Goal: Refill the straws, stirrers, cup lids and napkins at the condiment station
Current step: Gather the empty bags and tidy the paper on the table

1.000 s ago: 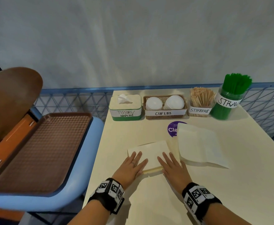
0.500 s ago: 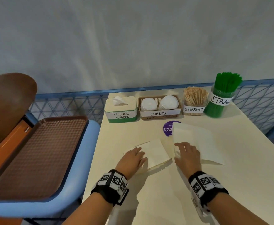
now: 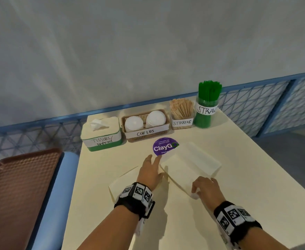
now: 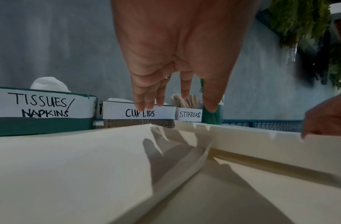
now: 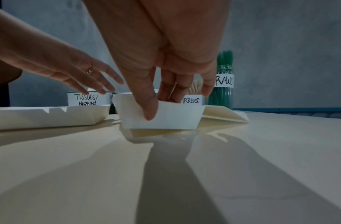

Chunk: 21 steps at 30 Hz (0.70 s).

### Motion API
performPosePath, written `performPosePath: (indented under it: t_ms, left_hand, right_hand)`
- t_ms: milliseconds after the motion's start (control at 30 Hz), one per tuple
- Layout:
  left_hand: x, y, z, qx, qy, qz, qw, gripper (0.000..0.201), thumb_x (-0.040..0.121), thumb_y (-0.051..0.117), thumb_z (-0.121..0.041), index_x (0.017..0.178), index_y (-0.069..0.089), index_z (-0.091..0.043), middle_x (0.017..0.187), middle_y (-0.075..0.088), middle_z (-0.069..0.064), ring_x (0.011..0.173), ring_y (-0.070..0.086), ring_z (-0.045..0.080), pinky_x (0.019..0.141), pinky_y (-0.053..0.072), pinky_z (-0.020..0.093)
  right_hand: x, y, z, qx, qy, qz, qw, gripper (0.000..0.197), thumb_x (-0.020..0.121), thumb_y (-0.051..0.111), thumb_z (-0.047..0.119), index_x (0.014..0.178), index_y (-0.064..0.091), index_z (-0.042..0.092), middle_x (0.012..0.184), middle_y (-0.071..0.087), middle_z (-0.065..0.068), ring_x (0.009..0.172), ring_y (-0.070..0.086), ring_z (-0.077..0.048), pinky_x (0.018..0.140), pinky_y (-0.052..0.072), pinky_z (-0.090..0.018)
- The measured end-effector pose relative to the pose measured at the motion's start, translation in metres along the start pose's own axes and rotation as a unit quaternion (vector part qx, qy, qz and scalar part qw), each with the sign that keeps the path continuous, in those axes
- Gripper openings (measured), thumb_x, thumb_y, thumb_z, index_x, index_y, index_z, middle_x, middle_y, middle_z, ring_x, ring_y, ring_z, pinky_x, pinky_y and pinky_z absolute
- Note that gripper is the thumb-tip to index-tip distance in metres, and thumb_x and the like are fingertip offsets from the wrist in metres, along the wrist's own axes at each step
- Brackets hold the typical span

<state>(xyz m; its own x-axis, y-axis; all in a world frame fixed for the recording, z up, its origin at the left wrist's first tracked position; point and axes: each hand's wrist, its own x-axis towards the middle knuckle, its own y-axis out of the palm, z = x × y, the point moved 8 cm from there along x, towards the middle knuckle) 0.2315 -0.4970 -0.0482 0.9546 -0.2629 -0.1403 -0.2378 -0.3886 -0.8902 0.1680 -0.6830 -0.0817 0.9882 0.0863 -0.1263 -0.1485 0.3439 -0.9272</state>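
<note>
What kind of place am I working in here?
Probably a café or canteen self-service condiment station: hand-labelled cup lids basket, stirrers holder and straws jar line the table's far edge.

Table (image 3: 238,177) under both hands: pale cream, plain. Napkin (image 3: 189,165) pinched by right hand (image 3: 206,189): white, plain. Folded napkin (image 3: 122,181) under left hand (image 3: 149,173): same cream-white.

Sticker (image 3: 163,147) just past left fingertips: purple disc, white lettering, bit of green.

Row beyond both hands: tissue box (image 3: 101,135) cream top, white label, green base band; cup lid basket (image 3: 144,127) tan mesh, white lids (image 3: 155,118), white label; stirrers (image 3: 181,109) light wood; straws (image 3: 208,98) solid green, white label. Labels carry black handwriting.

Wristbands (image 3: 136,193): black with black-and-white square markers.

Left of left hand: tray (image 3: 20,186) reddish-brown, gridded texture; light blue seat edge (image 3: 58,195).

Wall (image 3: 130,51) grey; railing (image 3: 256,100) blue, triangular lattice.
</note>
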Motion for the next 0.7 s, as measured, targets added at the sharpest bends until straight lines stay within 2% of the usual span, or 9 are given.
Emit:
performPosePath:
  t_ms: [67, 167, 200, 267, 333, 467, 600, 633, 700]
  left_hand:
    - [0.006, 0.013, -0.003, 0.021, 0.0, 0.04, 0.999, 0.074, 0.087, 0.06, -0.036, 0.147, 0.018, -0.027, 0.156, 0.01, 0.013, 0.144, 0.016, 0.027, 0.115, 0.025, 0.044]
    - [0.012, 0.027, -0.005, 0.028, -0.011, 0.075, 0.997, 0.07, 0.087, 0.059, -0.039, 0.145, 0.024, -0.027, 0.157, 0.014, 0.002, 0.145, 0.014, 0.019, 0.115, 0.015, 0.049]
    - [0.014, 0.03, -0.005, 0.029, -0.013, 0.072, 0.997, 0.067, 0.087, 0.059, -0.038, 0.144, 0.027, -0.025, 0.156, 0.016, 0.0, 0.144, 0.015, 0.017, 0.115, 0.015, 0.049]
    - [0.016, 0.032, -0.002, 0.034, -0.017, 0.058, 0.998, 0.066, 0.085, 0.062, -0.039, 0.141, 0.032, -0.023, 0.154, 0.021, -0.005, 0.143, 0.018, 0.016, 0.115, 0.016, 0.05]
    - [0.017, 0.032, 0.0, 0.03, -0.019, 0.045, 0.998, 0.066, 0.082, 0.064, -0.039, 0.139, 0.034, -0.023, 0.152, 0.023, -0.007, 0.143, 0.019, 0.015, 0.115, 0.016, 0.05]
    - [0.019, 0.031, 0.002, 0.02, -0.025, 0.052, 0.998, 0.067, 0.082, 0.064, -0.038, 0.14, 0.034, -0.023, 0.153, 0.023, -0.009, 0.145, 0.011, 0.014, 0.115, 0.012, 0.051]
    - [0.02, 0.031, 0.006, 0.012, -0.035, 0.053, 0.998, 0.067, 0.081, 0.065, -0.039, 0.139, 0.035, -0.023, 0.151, 0.027, -0.009, 0.145, 0.011, 0.013, 0.115, 0.011, 0.051]
    - [0.02, 0.03, 0.007, 0.009, -0.036, 0.048, 0.998, 0.067, 0.08, 0.065, -0.039, 0.138, 0.035, -0.023, 0.149, 0.029, -0.009, 0.145, 0.013, 0.013, 0.115, 0.012, 0.051]
    - [0.02, 0.029, 0.008, 0.012, -0.038, 0.036, 0.999, 0.067, 0.08, 0.065, -0.04, 0.137, 0.035, -0.023, 0.147, 0.033, -0.007, 0.144, 0.017, 0.013, 0.115, 0.014, 0.05]
  right_hand:
    - [-0.005, 0.0, -0.008, 0.04, -0.022, 0.01, 0.999, 0.026, 0.072, 0.051, -0.001, 0.073, 0.067, 0.019, 0.086, 0.058, 0.003, 0.084, 0.059, -0.019, 0.091, 0.039, -0.034]
    - [-0.012, -0.003, -0.007, 0.162, -0.038, 0.048, 0.985, 0.03, 0.074, 0.047, -0.002, 0.067, 0.063, 0.023, 0.087, 0.057, 0.002, 0.082, 0.054, -0.014, 0.078, 0.041, -0.022]
    - [-0.012, -0.008, -0.01, 0.196, -0.028, 0.04, 0.979, 0.034, 0.073, 0.046, -0.009, 0.073, 0.066, 0.019, 0.091, 0.056, 0.003, 0.086, 0.053, -0.011, 0.078, 0.04, -0.014]
    - [-0.006, -0.032, -0.027, 0.213, 0.0, -0.074, 0.974, 0.046, 0.07, 0.045, -0.019, 0.097, 0.068, 0.01, 0.103, 0.054, 0.001, 0.096, 0.053, -0.012, 0.083, 0.036, -0.008]
    - [0.0, -0.048, -0.057, 0.247, 0.084, -0.178, 0.949, 0.048, 0.077, 0.052, -0.015, 0.119, 0.056, 0.008, 0.116, 0.047, -0.008, 0.104, 0.054, -0.025, 0.09, 0.038, -0.021]
    - [0.017, -0.03, -0.109, 0.399, 0.321, -0.159, 0.844, 0.074, 0.085, 0.065, 0.016, 0.144, 0.021, 0.006, 0.143, 0.03, -0.022, 0.126, 0.04, -0.037, 0.106, 0.035, -0.042]
    - [0.036, -0.027, -0.117, 0.59, 0.328, -0.204, 0.709, 0.08, 0.089, 0.061, 0.022, 0.148, 0.007, 0.015, 0.146, 0.034, -0.017, 0.125, 0.045, -0.034, 0.103, 0.041, -0.049]
    - [0.039, -0.033, -0.117, 0.596, 0.314, -0.216, 0.707, 0.073, 0.091, 0.058, 0.022, 0.148, 0.012, 0.018, 0.142, 0.038, -0.017, 0.121, 0.048, -0.034, 0.1, 0.043, -0.048]
    - [0.041, -0.056, -0.107, 0.536, 0.259, -0.245, 0.766, 0.049, 0.094, 0.052, 0.025, 0.14, 0.035, 0.022, 0.131, 0.049, -0.014, 0.111, 0.052, -0.029, 0.095, 0.047, -0.041]
